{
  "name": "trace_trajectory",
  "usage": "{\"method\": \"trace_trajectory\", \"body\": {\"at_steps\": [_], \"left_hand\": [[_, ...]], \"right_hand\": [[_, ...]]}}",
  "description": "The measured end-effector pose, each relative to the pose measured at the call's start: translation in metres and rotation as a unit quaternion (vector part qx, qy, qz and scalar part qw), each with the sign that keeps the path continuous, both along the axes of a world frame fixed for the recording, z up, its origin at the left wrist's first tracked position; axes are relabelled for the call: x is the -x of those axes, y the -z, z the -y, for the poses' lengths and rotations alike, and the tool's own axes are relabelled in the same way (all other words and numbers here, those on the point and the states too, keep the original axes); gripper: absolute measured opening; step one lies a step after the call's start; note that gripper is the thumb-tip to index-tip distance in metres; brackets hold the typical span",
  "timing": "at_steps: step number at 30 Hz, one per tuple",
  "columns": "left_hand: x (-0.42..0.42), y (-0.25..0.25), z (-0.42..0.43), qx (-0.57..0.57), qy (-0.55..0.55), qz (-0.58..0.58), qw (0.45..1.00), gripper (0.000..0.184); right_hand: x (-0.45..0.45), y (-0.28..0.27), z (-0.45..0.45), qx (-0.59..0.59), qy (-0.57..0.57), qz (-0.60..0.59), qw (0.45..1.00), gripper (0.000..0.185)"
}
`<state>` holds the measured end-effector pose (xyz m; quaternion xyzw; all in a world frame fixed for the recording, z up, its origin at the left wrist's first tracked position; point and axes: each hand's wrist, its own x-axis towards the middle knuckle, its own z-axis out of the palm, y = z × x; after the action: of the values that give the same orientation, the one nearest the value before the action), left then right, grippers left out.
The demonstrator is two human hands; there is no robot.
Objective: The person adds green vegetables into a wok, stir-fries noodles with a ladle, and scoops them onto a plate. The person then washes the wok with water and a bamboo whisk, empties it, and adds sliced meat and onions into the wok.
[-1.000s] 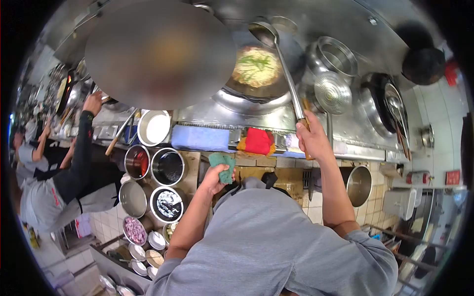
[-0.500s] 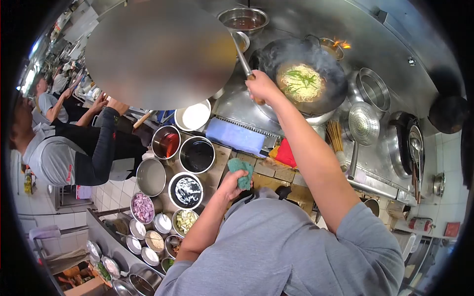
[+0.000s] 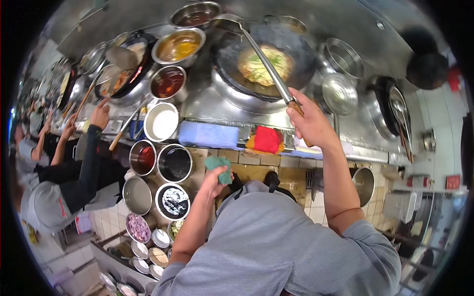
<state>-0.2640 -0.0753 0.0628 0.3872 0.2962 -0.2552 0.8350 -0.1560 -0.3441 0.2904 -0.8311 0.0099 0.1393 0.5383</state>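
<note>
Just a crumpled green cloth [image 3: 218, 169] in the left hand [image 3: 214, 180].

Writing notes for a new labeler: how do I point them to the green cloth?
Find the steel counter with the large wok and come down to its front edge. Just this side of that edge, the camera wearer's left hand grips the bunched green cloth. The blue cloth and red cloth lie along the edge; this one is green and held.
</note>
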Motion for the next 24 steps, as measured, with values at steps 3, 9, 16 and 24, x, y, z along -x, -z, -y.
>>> {"method": "trace_trajectory", "body": {"at_steps": [3, 9, 16, 24], "left_hand": [[-0.042, -0.019, 0.021, 0.043, 0.045, 0.037, 0.997, 0.031], [-0.170, -0.072, 0.087, 0.064, 0.069, 0.051, 0.994, 0.039], [-0.233, -0.069, 0.136, 0.057, 0.079, 0.016, 0.995, 0.032], [-0.252, -0.046, 0.145, 0.023, 0.026, -0.012, 0.999, 0.014]], "right_hand": [[0.017, 0.009, 0.027, -0.022, 0.036, -0.009, 0.999, 0.051], [0.053, 0.011, 0.069, 0.077, 0.085, -0.075, 0.990, 0.050], [-0.007, 0.095, 0.024, 0.432, -0.024, 0.019, 0.901, 0.046], [0.005, 0.071, 0.122, 0.454, -0.019, 0.045, 0.890, 0.049]]}}
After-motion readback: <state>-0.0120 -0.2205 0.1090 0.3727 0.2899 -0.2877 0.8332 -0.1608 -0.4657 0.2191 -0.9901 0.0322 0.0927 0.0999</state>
